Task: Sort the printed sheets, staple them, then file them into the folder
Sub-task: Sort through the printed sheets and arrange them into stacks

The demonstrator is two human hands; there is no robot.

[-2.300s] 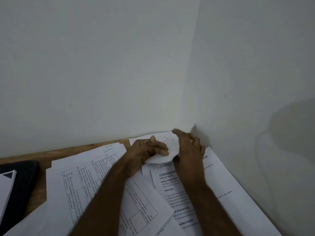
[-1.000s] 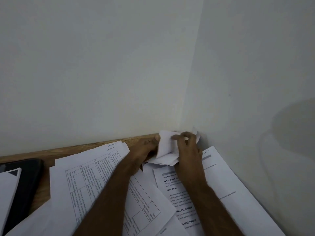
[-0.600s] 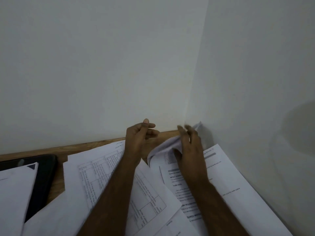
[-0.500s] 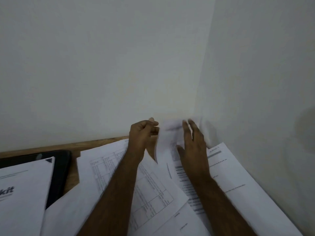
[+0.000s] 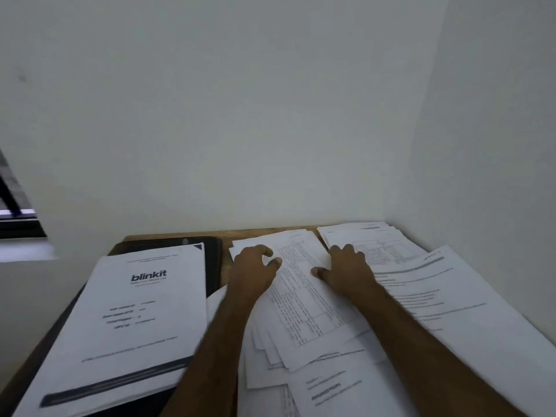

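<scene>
"blinkit" is the only readable print, on the stapled-looking white sheet [image 5: 132,314] at lower left, which lies on a black folder [image 5: 214,260]; its other lines are blurred. Two hands are in view. The left hand [image 5: 254,272], centre frame, rests on a table-printed sheet [image 5: 304,296] with fingers loosely curled, grasping nothing. The right hand [image 5: 346,267] lies flat, fingers spread, pressing overlapping printed sheets [image 5: 421,296] at right. Loose sheets are too many and overlapped to count. A wooden desk [image 5: 264,231] edge meets the white wall.
</scene>
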